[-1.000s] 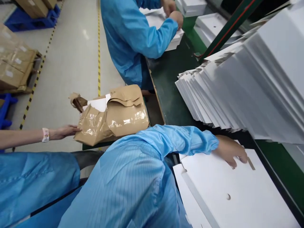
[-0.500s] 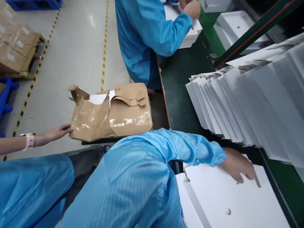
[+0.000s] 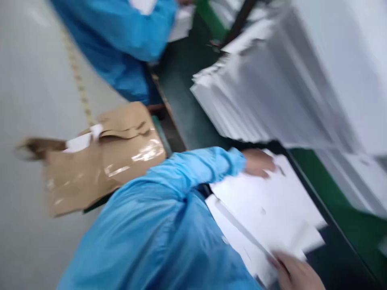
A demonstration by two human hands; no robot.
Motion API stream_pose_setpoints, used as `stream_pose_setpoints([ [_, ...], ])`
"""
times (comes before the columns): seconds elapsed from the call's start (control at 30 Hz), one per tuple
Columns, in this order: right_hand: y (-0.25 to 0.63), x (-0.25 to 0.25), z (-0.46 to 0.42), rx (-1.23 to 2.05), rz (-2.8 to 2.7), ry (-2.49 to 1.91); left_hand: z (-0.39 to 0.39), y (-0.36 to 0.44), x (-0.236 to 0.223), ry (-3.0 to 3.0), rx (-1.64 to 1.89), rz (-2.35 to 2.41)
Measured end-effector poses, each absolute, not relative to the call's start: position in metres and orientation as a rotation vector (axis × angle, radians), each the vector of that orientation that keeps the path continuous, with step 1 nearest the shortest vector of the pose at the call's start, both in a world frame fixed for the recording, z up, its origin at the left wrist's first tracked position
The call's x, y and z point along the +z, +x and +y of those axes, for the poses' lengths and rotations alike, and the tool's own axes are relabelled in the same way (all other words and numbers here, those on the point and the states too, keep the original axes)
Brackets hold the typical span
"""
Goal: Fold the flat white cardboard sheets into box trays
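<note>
My left hand (image 3: 259, 162), in a blue sleeve, lies over the upper part of a white cardboard box (image 3: 256, 201), fingers stretched toward a small dark strip on it. At the lower end my right hand (image 3: 298, 272) has its fingers closed at the box's near edge, thumb apart from the palm side; motion smears the details. The box has a small round mark in its middle and a grey edge running along its left side. A second white panel (image 3: 236, 237) shows on that left side, partly under my blue torso.
A long row of white cardboard pieces (image 3: 256, 88) stands upright on the dark green table (image 3: 184, 88). A torn brown paper package (image 3: 121, 161) sits to the left. Beyond it, a co-worker in a blue sleeve (image 3: 145, 36) works at white boxes. More white boxes (image 3: 359, 177) lie at the right.
The view has swung to the right and blurs. My right hand has come into sight at the lower end of the box. The co-worker's hand at the brown package is out of view.
</note>
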State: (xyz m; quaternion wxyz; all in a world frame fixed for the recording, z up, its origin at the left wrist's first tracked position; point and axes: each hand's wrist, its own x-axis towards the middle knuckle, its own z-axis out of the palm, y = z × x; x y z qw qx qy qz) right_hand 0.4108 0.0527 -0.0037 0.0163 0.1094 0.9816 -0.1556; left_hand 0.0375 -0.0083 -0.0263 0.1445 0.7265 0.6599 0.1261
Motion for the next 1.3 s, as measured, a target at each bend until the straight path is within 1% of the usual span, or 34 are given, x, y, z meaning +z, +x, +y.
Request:
stream_pose_setpoints([
  [0.07, 0.411, 0.0, 0.028, -0.394, 2.975, 0.484, -0.007, 0.025, -0.026, 2.161, 0.407, 1.845],
  [0.1, 0.405, 0.001, 0.022, -0.362, 2.958, 0.54, -0.003, 0.017, -0.028, 2.102, 0.457, 1.886],
  [0.23, 0.379, -0.005, 0.02, -0.327, 2.989, 0.614, 0.02, -0.005, -0.03, 2.018, 0.415, 1.9],
  [0.4, 0.367, -0.007, 0.009, -0.308, 3.047, 0.584, 0.037, -0.003, -0.005, 2.055, 0.118, 1.866],
  [0.47, 0.364, 0.0, 0.009, -0.377, 3.004, 0.525, 0.046, -0.003, 0.004, 2.085, 0.044, 1.844],
  [0.57, 0.356, 0.014, 0.022, -0.584, 2.971, 0.461, 0.057, -0.004, 0.009, 2.115, 0.065, 1.776],
  [0.63, 0.35, 0.018, 0.041, -0.656, 3.042, 0.573, 0.06, -0.005, 0.009, 2.119, 0.092, 1.718],
  [0.67, 0.346, 0.017, 0.052, -0.64, 3.091, 0.684, 0.06, -0.006, 0.008, 2.119, 0.104, 1.69],
  [0.73, 0.338, 0.012, 0.077, -0.511, 3.146, 0.97, 0.058, -0.007, 0.005, 2.118, 0.133, 1.649],
  [0.8, 0.329, 0.002, 0.102, -0.428, 3.084, 1.129, 0.054, -0.007, 0.002, 2.113, 0.162, 1.641],
  [0.9, 0.318, -0.013, 0.128, -0.537, 2.934, 1.121, 0.05, -0.007, 0.002, 2.113, 0.143, 1.681],
  [1.0, 0.311, -0.022, 0.135, -0.605, 2.911, 1.133, 0.048, -0.004, 0.004, 2.155, 0.062, 1.709],
  [1.17, 0.306, -0.023, 0.122, -0.427, 3.005, 1.187, 0.04, 0.006, 0.005, 2.26, -0.002, 1.734],
  [1.3, 0.309, -0.017, 0.113, -0.327, 3.052, 1.054, 0.028, 0.017, 0.006, 2.384, 0.0, 1.739],
])
